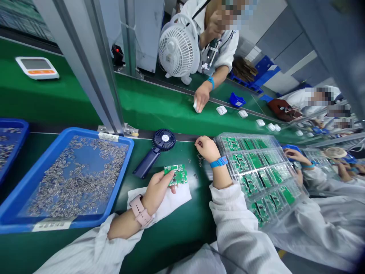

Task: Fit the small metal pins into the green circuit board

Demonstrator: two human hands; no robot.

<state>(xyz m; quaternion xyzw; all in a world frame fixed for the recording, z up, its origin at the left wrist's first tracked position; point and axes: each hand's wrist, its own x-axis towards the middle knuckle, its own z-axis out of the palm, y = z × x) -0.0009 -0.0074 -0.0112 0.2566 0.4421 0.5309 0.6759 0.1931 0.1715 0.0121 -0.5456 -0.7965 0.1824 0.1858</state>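
Long green-matted workbench (171,236), crowded along the near edge. Clear moulded plastic tray (256,179), loaded with rows of green circuit boards; knock or slide possible from the bare right forearm (221,175) just beside it, with boards shaken out of their pockets as the result. Wide shallow blue plastic tray (68,130), holding a loose, uneven layer of small silvery metal parts (74,179), exact type too small to tell; spill possible over the low rim if caught by the white left sleeve (94,255) close by. White paper-like wipe (173,199), flat on the mat. Navy handheld fan (148,164), lying just beyond the wipe. Small green circuit board (178,175), gripped between thumb and fingers of the left hand (156,192) above the wipe; drop possible from so light a hold. Right hand (207,148), closed to a narrow pinch, contents hidden. Few stray metal bits (200,160) on the mat nearby, easily lost if swept aside.
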